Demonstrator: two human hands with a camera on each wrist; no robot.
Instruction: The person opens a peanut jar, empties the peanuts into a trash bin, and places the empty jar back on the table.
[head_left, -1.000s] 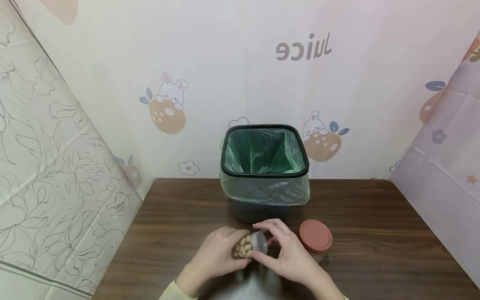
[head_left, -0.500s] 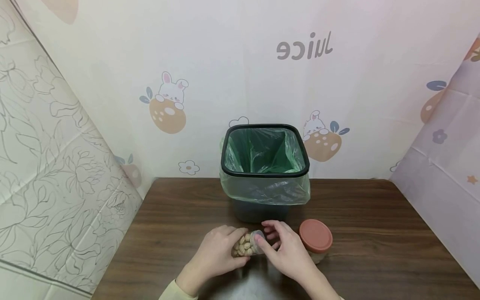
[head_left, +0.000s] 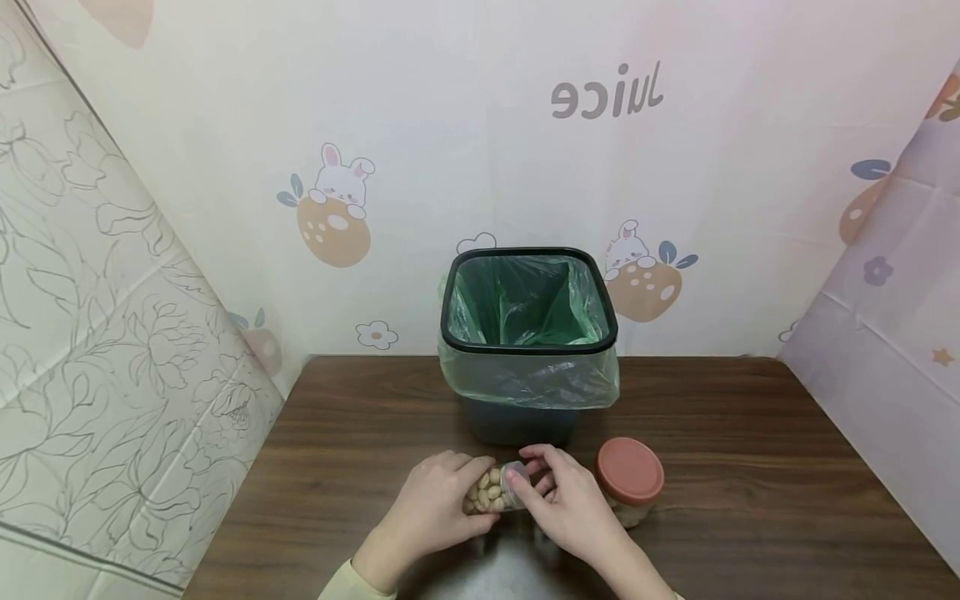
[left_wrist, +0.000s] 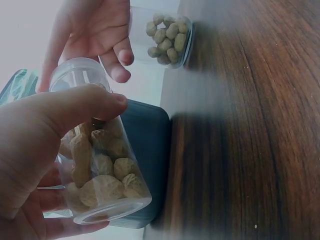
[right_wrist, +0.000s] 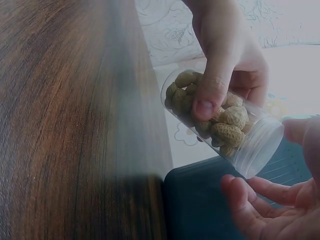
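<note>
My left hand (head_left: 442, 504) grips a small clear plastic jar (left_wrist: 112, 160) of peanuts in their shells. The jar lies tilted on its side, its clear screw lid (right_wrist: 260, 147) pointing right. At that lid is my right hand (head_left: 573, 500), thumb against it and the other fingers curled toward its far side. In the right wrist view, the thumb and fingertips come right up to opposite edges of the lid. The left thumb (left_wrist: 95, 102) presses across the jar's side, while the left fingers are partly hidden behind it.
A jar with a reddish-pink lid (head_left: 632, 471) stands just right of my right hand; light-brown nut-like pieces show inside it. Behind both hands stands a dark bin (head_left: 517, 425) lined with a green bag (head_left: 528, 379). The brown wooden table (head_left: 360, 417) meets patterned cloth walls.
My right thumb has moved from the lid's near lower edge up onto the lid, and the right fingers have shifted around it. My left hand keeps its grip on the peanut jar.
</note>
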